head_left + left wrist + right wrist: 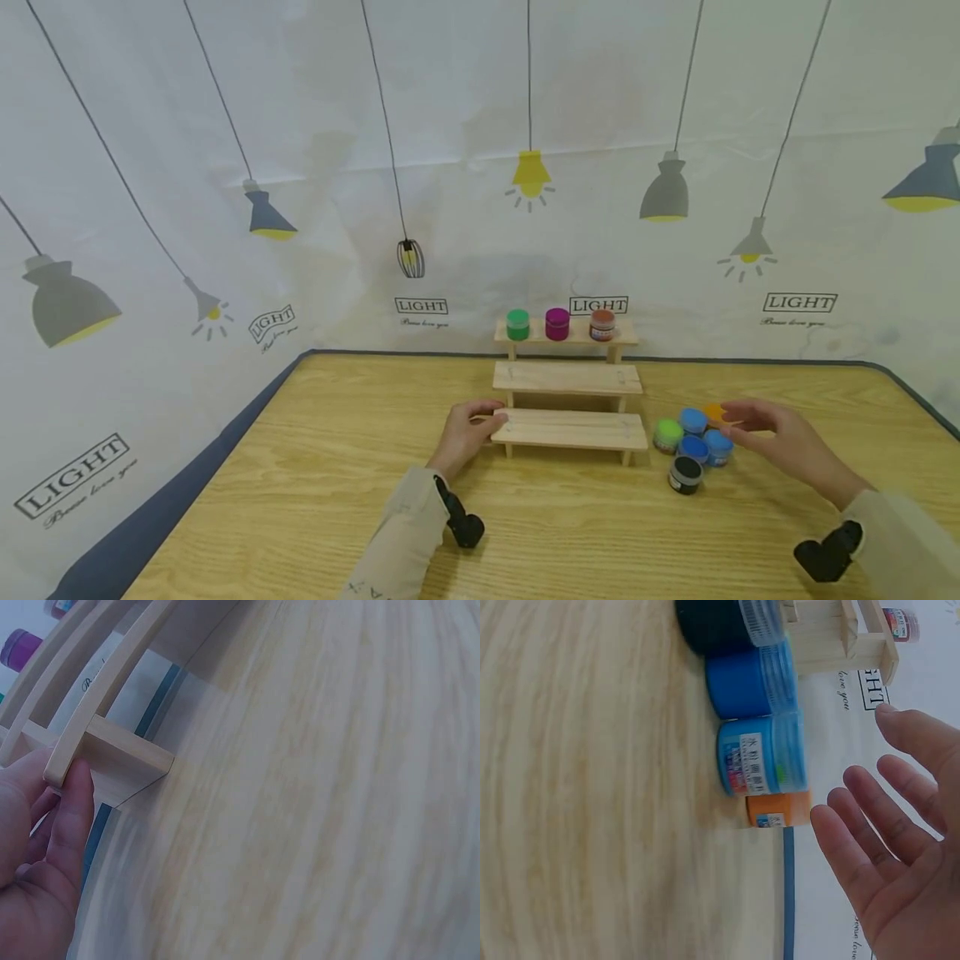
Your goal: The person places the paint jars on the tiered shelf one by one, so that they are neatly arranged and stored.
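A wide wooden table (315, 517) fills the scene, with a white backdrop (225, 100) printed with hanging lamps standing behind it. Near the far edge stands a three-step wooden rack (567, 379), and its top step carries a green jar (517, 324), a magenta jar (557, 323) and a reddish jar (602, 325) in a row. The left hand (471, 433) is at the left end of the lowest step, thumb on top and fingers curled under the board, pinching it. To the right of the rack sits a tight cluster of small paint jars: a light green one (667, 434), three blue ones (693, 421), a black one (685, 473) nearest the person, and an orange one (714, 412) at the back. The right hand (780, 442) hovers just above and beside that cluster, fingers spread and relaxed, holding nothing, fingertips closest to the orange jar.
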{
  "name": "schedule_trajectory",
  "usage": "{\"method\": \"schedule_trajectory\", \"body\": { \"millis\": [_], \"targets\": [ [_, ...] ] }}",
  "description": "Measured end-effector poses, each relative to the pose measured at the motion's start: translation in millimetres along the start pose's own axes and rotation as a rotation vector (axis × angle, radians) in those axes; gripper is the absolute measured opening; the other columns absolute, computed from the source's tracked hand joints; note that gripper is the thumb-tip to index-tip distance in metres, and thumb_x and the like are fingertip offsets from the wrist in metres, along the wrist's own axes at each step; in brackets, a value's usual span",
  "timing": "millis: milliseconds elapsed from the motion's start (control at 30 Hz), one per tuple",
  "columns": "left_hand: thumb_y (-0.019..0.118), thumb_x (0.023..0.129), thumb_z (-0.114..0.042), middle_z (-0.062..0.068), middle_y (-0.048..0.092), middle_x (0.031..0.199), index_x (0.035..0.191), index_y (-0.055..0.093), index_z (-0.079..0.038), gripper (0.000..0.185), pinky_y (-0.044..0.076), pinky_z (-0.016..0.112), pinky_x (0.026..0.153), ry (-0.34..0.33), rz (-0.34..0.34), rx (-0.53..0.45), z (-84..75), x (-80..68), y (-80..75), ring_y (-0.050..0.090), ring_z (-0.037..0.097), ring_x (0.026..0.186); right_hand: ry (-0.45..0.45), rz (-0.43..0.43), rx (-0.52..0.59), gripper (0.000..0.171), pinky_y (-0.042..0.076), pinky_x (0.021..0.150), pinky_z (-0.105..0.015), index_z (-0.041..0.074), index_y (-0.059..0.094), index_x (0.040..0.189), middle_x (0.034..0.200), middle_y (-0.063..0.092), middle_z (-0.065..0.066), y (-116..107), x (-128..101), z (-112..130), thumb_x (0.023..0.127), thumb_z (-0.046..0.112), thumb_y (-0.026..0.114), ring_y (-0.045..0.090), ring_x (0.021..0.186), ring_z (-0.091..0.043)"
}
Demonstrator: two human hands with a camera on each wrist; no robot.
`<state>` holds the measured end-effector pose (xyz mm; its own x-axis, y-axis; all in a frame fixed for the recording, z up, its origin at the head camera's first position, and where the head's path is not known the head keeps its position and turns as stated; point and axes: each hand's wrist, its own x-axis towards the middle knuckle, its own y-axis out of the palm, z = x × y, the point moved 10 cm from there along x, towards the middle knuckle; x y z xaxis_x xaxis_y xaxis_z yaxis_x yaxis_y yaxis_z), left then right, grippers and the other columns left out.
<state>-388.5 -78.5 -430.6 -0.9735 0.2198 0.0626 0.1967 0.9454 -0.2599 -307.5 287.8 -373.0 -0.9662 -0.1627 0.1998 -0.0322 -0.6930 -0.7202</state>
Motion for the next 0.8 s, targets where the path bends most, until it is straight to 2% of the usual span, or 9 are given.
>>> {"method": "schedule_trajectory", "body": {
  "millis": [267, 467, 767, 800],
  "targets": [
    [0.062, 0.086, -0.019, 0.012, 0.061, 0.101, 0.109, 0.064, -0.002, 0.028, 0.05, 0.028, 0.061, -0.003, -0.006, -0.001, -0.9, -1.0, -0.9, 0.06, 0.014, 0.077, 0.064, 0.027, 0.011, 0.043, 0.047, 0.067, -0.023, -0.008, 0.051, 0.119, 0.112, 0.055, -0.024, 9, -5, -12, 0.088, 0.021, 0.06, 0.051, 0.082, 0.007],
    [0.062, 0.086, -0.018, 0.012, 0.061, 0.101, 0.108, 0.064, -0.002, 0.028, 0.05, 0.028, 0.06, -0.007, -0.006, -0.008, -0.4, -1.0, -1.1, 0.06, 0.013, 0.076, 0.064, 0.031, 0.059, 0.04, 0.048, 0.066, -0.024, -0.008, 0.052, 0.117, 0.112, 0.054, -0.026, 14, -7, -16, 0.088, 0.019, 0.059, 0.051, 0.081, 0.008],
    [0.062, 0.086, -0.019, 0.011, 0.061, 0.099, 0.108, 0.064, -0.002, 0.029, 0.051, 0.029, 0.061, -0.002, -0.003, -0.002, -1.2, -1.2, -1.2, 0.06, 0.015, 0.078, 0.119, 0.087, 0.117, 0.047, 0.049, 0.067, -0.024, -0.01, 0.049, 0.119, 0.118, 0.049, -0.028, 26, -8, -24, 0.087, 0.022, 0.061, 0.052, 0.084, 0.003],
    [0.062, 0.086, -0.018, 0.012, 0.061, 0.1, 0.109, 0.064, -0.001, 0.028, 0.051, 0.03, 0.062, -0.003, -0.001, -0.001, -5.1, -3.4, -1.1, 0.06, 0.016, 0.078, 0.124, 0.091, 0.12, 0.047, 0.049, 0.068, -0.025, -0.01, 0.048, 0.12, 0.118, 0.049, -0.028, 26, -8, -24, 0.088, 0.022, 0.06, 0.052, 0.084, 0.003]
  ]
}}
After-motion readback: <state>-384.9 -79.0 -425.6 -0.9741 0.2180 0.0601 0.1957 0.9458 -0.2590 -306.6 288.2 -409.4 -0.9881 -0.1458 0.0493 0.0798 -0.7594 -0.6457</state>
